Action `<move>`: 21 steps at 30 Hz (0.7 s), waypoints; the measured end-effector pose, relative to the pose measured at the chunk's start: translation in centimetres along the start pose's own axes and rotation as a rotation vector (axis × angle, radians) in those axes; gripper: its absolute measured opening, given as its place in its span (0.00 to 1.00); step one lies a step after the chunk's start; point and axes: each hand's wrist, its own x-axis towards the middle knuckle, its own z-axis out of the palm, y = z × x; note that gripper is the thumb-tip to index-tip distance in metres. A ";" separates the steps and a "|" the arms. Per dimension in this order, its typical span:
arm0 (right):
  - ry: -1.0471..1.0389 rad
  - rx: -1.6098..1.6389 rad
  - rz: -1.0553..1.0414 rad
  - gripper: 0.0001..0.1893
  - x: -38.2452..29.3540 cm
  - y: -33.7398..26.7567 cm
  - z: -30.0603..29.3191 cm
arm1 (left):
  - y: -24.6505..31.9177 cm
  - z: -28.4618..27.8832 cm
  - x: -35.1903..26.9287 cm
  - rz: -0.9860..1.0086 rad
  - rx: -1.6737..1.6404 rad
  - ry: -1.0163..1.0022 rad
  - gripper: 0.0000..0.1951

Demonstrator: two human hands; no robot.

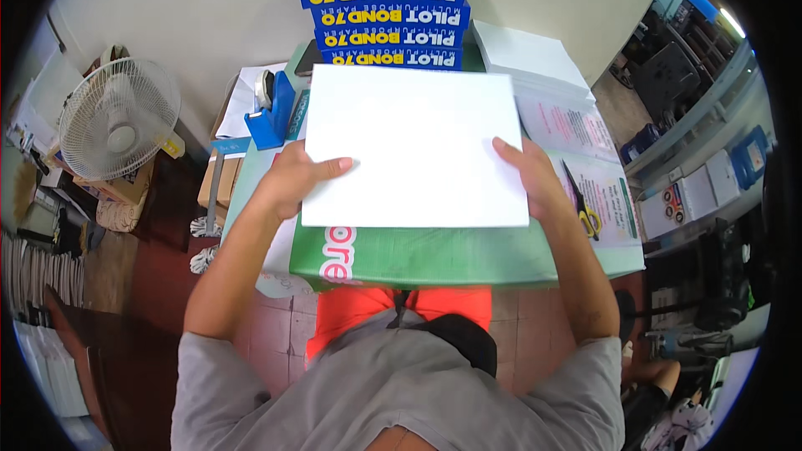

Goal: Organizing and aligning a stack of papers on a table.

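Note:
A stack of white paper (pixel 413 150) spans the space between my two hands, above the green-covered table (pixel 438 257). My left hand (pixel 307 175) grips its left edge, with the thumb lying on the top sheet and the fingers hidden beneath. On the opposite edge, my right hand (pixel 529 175) holds it the same way. Behind the paper rise several blue reams of bond paper (pixel 391 9), piled against the wall. Another stack of white paper (pixel 532 62) lies at the back right of the table.
A blue tape dispenser (pixel 270 113) stands at the table's back left. Yellow-handled scissors (pixel 586 216) lie right of my right forearm, on printed sheets under clear plastic. A white fan (pixel 119 119) is off to the left. Another person's arm (pixel 664 376) shows at the lower right.

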 end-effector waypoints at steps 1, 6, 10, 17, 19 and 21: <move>-0.011 0.063 0.205 0.22 0.3 -0.7 -0.4 | 0.4 -0.1 0.1 -0.191 -0.057 -0.061 0.28; -0.005 -0.203 0.037 0.26 2.1 5.7 -0.4 | -4.7 -1.6 2.0 -0.212 -0.047 -0.065 0.25; -0.010 -0.866 -0.581 0.29 -1.4 6.6 0.1 | -2.4 -2.3 1.8 -0.402 -0.516 -0.157 0.25; -0.036 -0.859 -0.581 0.29 -2.8 4.8 0.0 | -6.3 -1.1 0.3 -0.085 -0.011 0.066 0.27; -0.071 -0.196 -0.054 0.29 -1.6 3.7 -0.3 | -6.7 -0.2 -1.2 0.552 0.632 0.184 0.29; -0.094 0.076 0.215 0.28 -0.8 3.1 -1.4 | -6.7 0.3 -1.9 0.506 0.745 0.161 0.30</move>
